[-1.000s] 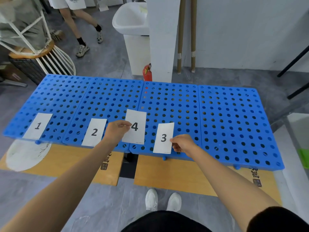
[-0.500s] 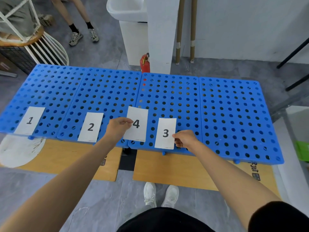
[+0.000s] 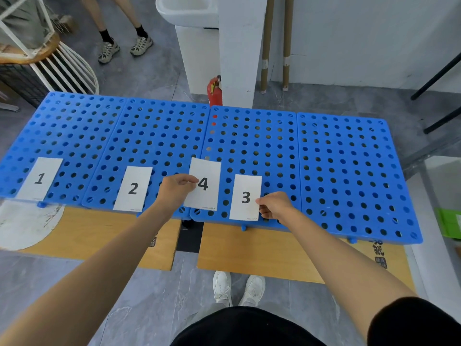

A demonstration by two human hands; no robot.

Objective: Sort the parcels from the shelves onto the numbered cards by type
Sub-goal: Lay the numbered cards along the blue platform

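left hand (image 3: 175, 191) pinches card 4 (image 3: 208, 193) by its left edge, over the panels' (image 3: 349, 171) near edge | right hand (image 3: 277, 206) pinches card 3 (image 3: 245, 197), flat there | card 1 (image 3: 40, 178), card 2 (image 3: 133, 188) set leftward along that edge | progress: cards not all placed; parcels unseen, sorting likely unstarted

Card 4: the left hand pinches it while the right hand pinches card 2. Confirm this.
One point is wrong: the right hand pinches card 3, not card 2, which lies untouched. The left hand does pinch card 4. The head view shows it.
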